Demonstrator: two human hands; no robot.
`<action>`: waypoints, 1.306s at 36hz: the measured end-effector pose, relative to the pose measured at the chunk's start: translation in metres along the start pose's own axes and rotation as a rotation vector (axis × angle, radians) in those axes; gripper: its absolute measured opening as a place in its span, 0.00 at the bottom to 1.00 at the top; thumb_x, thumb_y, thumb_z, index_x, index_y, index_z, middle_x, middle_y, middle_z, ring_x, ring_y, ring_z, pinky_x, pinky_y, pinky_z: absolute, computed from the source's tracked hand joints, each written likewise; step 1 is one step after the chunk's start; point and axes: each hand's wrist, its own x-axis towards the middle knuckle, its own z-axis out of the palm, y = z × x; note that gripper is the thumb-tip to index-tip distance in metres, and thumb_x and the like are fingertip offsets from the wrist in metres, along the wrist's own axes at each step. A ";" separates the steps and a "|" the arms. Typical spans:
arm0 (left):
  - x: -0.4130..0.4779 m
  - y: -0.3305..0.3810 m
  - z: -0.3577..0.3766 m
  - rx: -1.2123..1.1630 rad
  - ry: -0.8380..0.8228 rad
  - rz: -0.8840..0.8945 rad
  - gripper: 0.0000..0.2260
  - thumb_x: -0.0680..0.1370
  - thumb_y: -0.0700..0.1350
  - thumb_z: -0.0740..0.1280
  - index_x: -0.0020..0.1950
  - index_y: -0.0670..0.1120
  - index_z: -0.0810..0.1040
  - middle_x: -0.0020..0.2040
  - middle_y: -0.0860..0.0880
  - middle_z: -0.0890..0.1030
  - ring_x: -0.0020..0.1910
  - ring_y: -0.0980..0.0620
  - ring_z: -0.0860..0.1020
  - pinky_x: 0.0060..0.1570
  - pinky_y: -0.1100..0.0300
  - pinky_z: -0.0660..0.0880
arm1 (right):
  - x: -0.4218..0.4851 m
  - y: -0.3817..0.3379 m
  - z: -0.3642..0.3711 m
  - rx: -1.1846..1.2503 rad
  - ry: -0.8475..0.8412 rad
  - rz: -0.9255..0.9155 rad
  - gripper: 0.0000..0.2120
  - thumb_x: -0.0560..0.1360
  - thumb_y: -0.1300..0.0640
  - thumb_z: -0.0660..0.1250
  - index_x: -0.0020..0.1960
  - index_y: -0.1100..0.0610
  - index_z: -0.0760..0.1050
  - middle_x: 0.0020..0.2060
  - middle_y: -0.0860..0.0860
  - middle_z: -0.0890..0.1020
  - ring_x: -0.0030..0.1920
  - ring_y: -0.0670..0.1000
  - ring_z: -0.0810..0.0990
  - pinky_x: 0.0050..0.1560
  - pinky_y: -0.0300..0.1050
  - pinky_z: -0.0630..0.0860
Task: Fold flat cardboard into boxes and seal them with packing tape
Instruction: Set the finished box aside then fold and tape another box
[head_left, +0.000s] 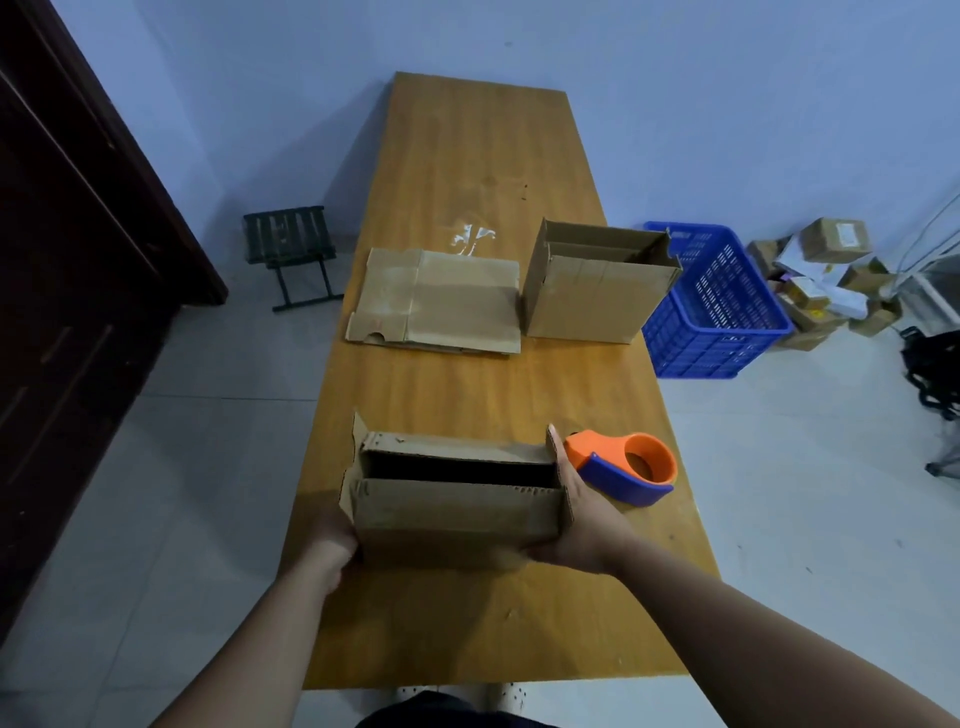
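Part-folded box (457, 512) at near end of table (483, 156), top flaps ajar. Right hand (582, 514) pressed flat on its right end, fingers straight. Left hand (332, 540) at left end, fingers hidden behind cardboard: cannot tell grip. Tape dispenser (623, 467) just beside right hand.

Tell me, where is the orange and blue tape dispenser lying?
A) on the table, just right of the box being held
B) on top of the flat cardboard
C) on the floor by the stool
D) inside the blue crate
A: the tape dispenser lies on the wooden table, right beside the right hand, which presses on the side of the cardboard box.
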 end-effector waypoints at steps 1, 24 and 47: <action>-0.002 0.006 0.000 -0.033 0.010 0.030 0.13 0.83 0.38 0.55 0.41 0.42 0.73 0.40 0.44 0.74 0.37 0.49 0.71 0.37 0.59 0.67 | 0.001 0.002 0.000 -0.017 0.004 -0.005 0.70 0.59 0.47 0.81 0.62 0.30 0.17 0.74 0.52 0.63 0.63 0.52 0.75 0.53 0.39 0.71; -0.030 0.094 -0.017 0.699 -0.191 0.436 0.36 0.69 0.51 0.76 0.73 0.56 0.63 0.76 0.51 0.51 0.71 0.46 0.63 0.66 0.51 0.67 | 0.012 -0.015 -0.030 0.090 -0.144 -0.085 0.58 0.61 0.28 0.69 0.67 0.31 0.24 0.78 0.47 0.45 0.77 0.52 0.51 0.72 0.51 0.60; -0.025 0.090 -0.007 0.520 0.055 0.489 0.21 0.78 0.53 0.65 0.69 0.51 0.68 0.67 0.46 0.72 0.62 0.45 0.73 0.47 0.59 0.69 | 0.042 -0.064 -0.061 0.275 -0.138 0.217 0.58 0.69 0.60 0.76 0.76 0.40 0.32 0.70 0.59 0.67 0.64 0.60 0.73 0.56 0.52 0.77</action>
